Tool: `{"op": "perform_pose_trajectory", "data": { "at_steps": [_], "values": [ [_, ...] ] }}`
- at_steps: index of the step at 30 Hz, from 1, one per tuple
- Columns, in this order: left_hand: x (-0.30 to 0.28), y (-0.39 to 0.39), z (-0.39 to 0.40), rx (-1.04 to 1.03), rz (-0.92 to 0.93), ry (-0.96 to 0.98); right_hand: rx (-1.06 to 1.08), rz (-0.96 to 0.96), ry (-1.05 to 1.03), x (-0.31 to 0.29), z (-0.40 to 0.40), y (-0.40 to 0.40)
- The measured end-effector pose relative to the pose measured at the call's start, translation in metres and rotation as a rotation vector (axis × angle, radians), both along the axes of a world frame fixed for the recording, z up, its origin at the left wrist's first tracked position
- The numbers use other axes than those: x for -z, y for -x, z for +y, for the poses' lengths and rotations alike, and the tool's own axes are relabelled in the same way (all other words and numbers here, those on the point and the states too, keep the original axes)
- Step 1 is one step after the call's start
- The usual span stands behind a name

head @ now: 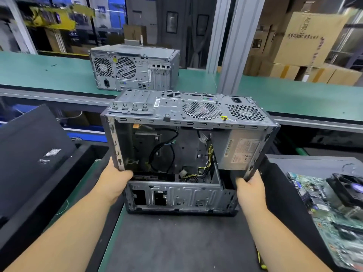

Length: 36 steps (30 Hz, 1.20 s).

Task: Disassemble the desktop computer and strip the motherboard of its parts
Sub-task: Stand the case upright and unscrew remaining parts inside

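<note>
Gripping the open grey metal computer case [188, 154] at both lower side edges, your left hand [115, 182] curls round its left frame and your right hand [250, 187] clamps its right edge. The case stands on end on the dark mat of the worktop [176, 242], open side toward you, silver power supply box [241, 152] inside at the right, black and yellow cables [204, 167] loose within. A green motherboard with a black fan [334, 205] lies just right. A second grey tower [133, 67] sits on the green conveyor [49, 71] behind.
</note>
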<state>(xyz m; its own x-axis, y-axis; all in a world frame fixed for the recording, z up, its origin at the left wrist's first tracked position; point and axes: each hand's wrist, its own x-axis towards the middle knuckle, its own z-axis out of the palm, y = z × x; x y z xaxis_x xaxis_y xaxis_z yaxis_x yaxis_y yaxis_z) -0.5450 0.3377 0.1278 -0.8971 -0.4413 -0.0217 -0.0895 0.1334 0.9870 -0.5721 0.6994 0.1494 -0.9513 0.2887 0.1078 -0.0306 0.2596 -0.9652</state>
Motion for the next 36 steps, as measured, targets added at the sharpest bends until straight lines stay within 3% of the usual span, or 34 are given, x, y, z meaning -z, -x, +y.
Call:
{"op": "perform_pose_trajectory", "data": {
  "at_steps": [7,9,13,16,19,21,25,28,30,32,34,36],
  "values": [
    [0.002,-0.010,0.013,-0.059,0.013,0.003,-0.050,-0.020,-0.011,0.000,0.004,-0.007],
    [0.010,-0.015,0.015,-0.024,-0.008,-0.068,-0.060,-0.016,-0.011,0.003,0.006,-0.005],
    [0.032,-0.030,0.014,0.128,-0.111,-0.407,-0.194,-0.073,0.067,0.026,0.015,-0.010],
    [0.047,-0.035,0.006,0.263,-0.129,-0.347,-0.265,-0.134,0.075,0.049,0.022,-0.020],
    [0.054,-0.034,-0.001,0.286,-0.160,-0.265,-0.023,0.002,0.004,0.059,0.025,-0.030],
    [0.056,-0.033,-0.003,0.265,-0.171,-0.243,0.116,0.150,-0.162,0.054,0.020,-0.038],
    [0.058,-0.027,-0.004,0.255,-0.197,-0.176,-0.225,0.437,-0.462,0.031,-0.013,-0.046],
    [0.061,-0.027,-0.008,0.262,-0.230,-0.102,-0.423,0.492,-0.562,0.031,-0.026,-0.049],
    [0.065,-0.031,-0.008,0.271,-0.238,-0.045,-0.367,0.394,-0.673,0.044,-0.017,-0.053],
    [0.078,-0.038,-0.005,0.234,-0.239,0.017,-0.208,0.145,-0.777,0.059,-0.001,-0.053],
    [0.093,-0.045,0.000,0.123,-0.234,0.080,-0.071,-0.097,-0.864,0.072,0.014,-0.053],
    [0.098,-0.048,0.006,-0.034,-0.247,0.164,-0.009,-0.222,-0.951,0.079,0.026,-0.054]
  ]
}}
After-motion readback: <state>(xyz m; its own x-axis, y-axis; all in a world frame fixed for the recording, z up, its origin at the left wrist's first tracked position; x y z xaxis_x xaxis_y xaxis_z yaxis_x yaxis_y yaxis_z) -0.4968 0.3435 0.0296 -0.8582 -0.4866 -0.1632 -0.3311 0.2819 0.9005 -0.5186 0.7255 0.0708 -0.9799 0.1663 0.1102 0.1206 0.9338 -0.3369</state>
